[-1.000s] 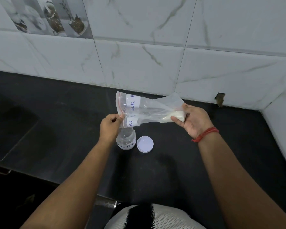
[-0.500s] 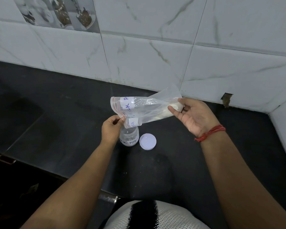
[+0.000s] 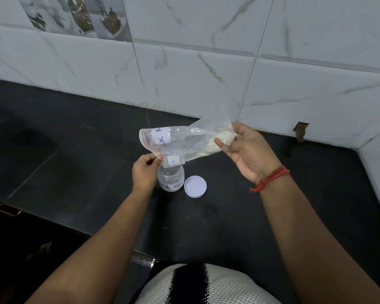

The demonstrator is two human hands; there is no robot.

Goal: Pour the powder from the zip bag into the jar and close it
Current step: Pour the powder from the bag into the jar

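Observation:
A clear zip bag (image 3: 184, 141) with a handwritten white label hangs tilted over the counter, its open mouth low on the left. White powder (image 3: 225, 138) sits bunched in its raised right end. My left hand (image 3: 144, 172) pinches the bag's mouth just above the small clear jar (image 3: 171, 178), which stands open and labelled on the black counter. My right hand (image 3: 248, 152) grips the powder end of the bag, higher and to the right. The jar's white lid (image 3: 195, 186) lies flat on the counter right of the jar.
The black counter (image 3: 75, 154) runs to a white marble-tiled wall (image 3: 184, 73) behind and a side wall at far right. The counter's front edge (image 3: 110, 240) is close to my body, with a metal handle (image 3: 8, 209) at lower left.
The bag's mouth has folded narrower and sits closer over the jar. My right hand has lifted the powder end a little higher. The view has shifted slightly.

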